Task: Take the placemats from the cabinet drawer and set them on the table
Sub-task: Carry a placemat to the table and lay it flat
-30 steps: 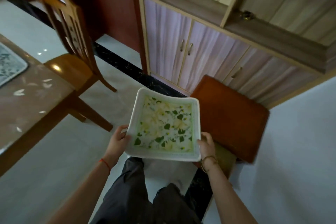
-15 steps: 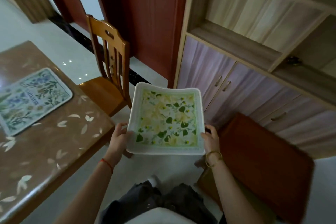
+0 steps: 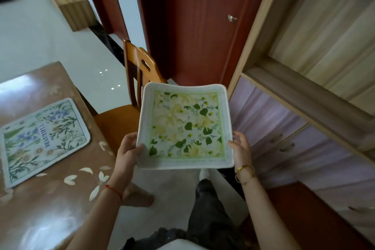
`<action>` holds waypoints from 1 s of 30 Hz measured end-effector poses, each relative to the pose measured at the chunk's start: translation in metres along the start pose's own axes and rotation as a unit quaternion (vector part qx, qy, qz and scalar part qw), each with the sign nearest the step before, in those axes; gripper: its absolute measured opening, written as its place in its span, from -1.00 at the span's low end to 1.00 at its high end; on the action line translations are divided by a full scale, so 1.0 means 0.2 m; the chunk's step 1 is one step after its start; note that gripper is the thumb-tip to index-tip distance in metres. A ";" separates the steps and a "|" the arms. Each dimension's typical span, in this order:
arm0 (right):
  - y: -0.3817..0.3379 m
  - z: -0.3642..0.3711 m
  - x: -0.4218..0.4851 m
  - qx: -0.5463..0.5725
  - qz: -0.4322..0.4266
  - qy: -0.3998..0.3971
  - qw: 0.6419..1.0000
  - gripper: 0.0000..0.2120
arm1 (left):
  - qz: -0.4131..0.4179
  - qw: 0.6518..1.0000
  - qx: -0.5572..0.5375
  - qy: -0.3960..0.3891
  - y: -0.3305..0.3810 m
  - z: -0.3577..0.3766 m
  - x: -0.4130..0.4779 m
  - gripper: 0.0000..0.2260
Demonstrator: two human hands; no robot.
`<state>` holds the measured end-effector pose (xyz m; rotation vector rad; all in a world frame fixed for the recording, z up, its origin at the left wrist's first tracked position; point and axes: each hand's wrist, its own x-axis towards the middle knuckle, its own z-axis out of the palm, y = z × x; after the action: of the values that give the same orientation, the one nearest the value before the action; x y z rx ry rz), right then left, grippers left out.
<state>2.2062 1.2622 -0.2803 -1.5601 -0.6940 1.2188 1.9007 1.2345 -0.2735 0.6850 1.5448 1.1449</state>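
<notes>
At six o'clock, the left hand and right hand grip the green placemat; at nine, another placemat seemingly lies flat on the table.

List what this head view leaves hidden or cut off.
- Blue placemat: left end cut by the frame edge.
- Table: runs past the left and bottom edges.
- Both hands' fingers: behind the green placemat.
- Chair seat: partly behind that placemat.

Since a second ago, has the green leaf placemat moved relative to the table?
Yes. The green leaf placemat, in both hands, has come closer to the table, though the camera turned too.
</notes>
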 end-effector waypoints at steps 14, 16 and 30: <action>-0.80 0.54 1.35 -0.032 -0.056 -0.166 0.984 -0.73 | 0.081 0.979 -0.124 0.138 0.67 0.57 0.76 -0.74; -0.85 0.65 1.48 -0.036 -0.061 -0.179 0.981 -0.72 | 0.092 0.978 -0.115 0.148 0.73 0.58 0.87 -0.73; -1.03 1.58 2.16 -0.036 -0.040 -0.269 0.962 -0.69 | 0.088 0.952 -0.135 0.261 0.98 0.42 1.63 -0.74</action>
<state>2.0805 1.8206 -0.2438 -1.2416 -1.1480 1.5892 1.8602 1.6183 -0.2245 0.3511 1.7304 1.7377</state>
